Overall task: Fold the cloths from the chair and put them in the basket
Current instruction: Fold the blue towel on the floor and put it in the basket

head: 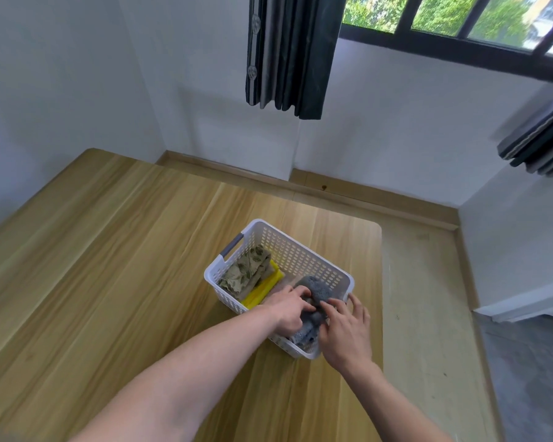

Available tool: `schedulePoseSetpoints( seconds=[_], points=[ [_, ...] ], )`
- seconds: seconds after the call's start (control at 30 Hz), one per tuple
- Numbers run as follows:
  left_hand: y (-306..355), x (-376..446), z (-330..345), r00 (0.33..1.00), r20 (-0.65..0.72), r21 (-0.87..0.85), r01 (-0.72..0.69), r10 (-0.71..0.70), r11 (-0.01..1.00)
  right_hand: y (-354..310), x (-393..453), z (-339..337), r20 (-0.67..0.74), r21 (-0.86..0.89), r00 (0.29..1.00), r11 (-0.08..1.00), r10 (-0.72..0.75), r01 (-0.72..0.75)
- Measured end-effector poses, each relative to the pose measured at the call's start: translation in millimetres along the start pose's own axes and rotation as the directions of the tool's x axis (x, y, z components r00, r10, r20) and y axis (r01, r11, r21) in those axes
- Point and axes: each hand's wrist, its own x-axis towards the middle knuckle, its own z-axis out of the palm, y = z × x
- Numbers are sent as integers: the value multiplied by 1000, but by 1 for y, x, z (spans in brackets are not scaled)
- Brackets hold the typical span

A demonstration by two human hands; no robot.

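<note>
Lower centre: left hand (pixel 289 311) and right hand (pixel 345 330), fingers curled onto grey cloth (pixel 313 296), pressing it into white basket (pixel 300 250) to keep the fold. Beyond: yellow cloth (pixel 264 290) and leaf-print cloth (pixel 246 271) already stacked. Chair out of view.

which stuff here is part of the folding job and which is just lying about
Part of the job: white basket; grey cloth that the left hand and right hand are pressing into it; leaf-print cloth and yellow cloth already inside.

Just there: wooden table; dark curtain; window.
</note>
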Motion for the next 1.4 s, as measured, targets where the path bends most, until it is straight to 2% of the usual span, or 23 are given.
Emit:
schedulePoseSetpoints(
  seconds=[0.07, 0.1, 0.17, 0.23, 0.3, 0.43, 0.63, 0.73, 0.8, 0.87, 0.9, 0.97, 1.03, 1.1, 1.2, 1.27, 1.4],
  points=[
    [-1, 4, -1, 999, 33, -70, 2, 1, 998, -1, 8, -3, 107, -103, 994, 995, 4, 7],
    [-1, 4, -3, 1000, 17, -169, 11, -9, 986, -3, 11, -3, 153, -144, 988, 989, 0, 22],
    [-2, 1, -8, 992, -90, -384, 43, -83, 922, -5, 15, -3, 238, -216, 971, 975, 10, 43],
    [-8, -6, -13, 958, -214, -481, 67, -191, 874, -8, 20, -4, 303, -273, 953, 960, 25, 61],
    [-16, -13, -13, 942, -236, -459, 111, -241, 881, -13, 21, -8, 306, -255, 952, 965, 28, 53],
    [-24, -22, -11, 946, -181, -403, 176, -267, 898, -21, 18, -21, 187, -147, 982, 989, 16, 11],
    [-27, -38, -23, 947, -233, -336, 135, -221, 932, -32, 13, -32, 126, -60, 992, 998, 14, -7],
    [-36, -52, -37, 941, -293, -280, 88, -172, 956, -34, 7, -36, 82, 44, 995, 997, 52, -55],
    [-53, -63, -49, 919, -362, -236, 71, -155, 969, -34, -4, -35, 47, 197, 990, 971, 131, -138],
    [-75, -76, -63, 890, -426, -148, 111, -165, 983, -34, -21, -30, 52, 361, 974, 905, 222, -226],
    [-87, -83, -69, 884, -428, -110, 157, -190, 981, -34, -30, -25, 67, 420, 964, 869, 257, -260],
    [-108, -94, -74, 906, -339, -54, 249, -252, 967, -37, -47, -13, 113, 484, 949, 818, 295, -312],
    [-121, -103, -69, 939, -183, -10, 296, -292, 955, -39, -57, -1, 143, 503, 946, 802, 290, -322],
    [-128, -107, -57, 952, -91, 28, 295, -292, 955, -40, -59, 5, 146, 487, 949, 815, 280, -315],
    [-129, -103, -38, 947, -162, 42, 288, -278, 957, -35, -54, 8, 139, 384, 965, 886, 223, -260],
    [-125, -97, -29, 923, -238, -30, 304, -302, 952, -30, -50, 9, 144, 313, 973, 924, 180, -218],
    [-106, -81, -22, 900, -279, -162, 299, -334, 941, -12, -33, 0, 139, 322, 971, 918, 195, -230]
  ],
)
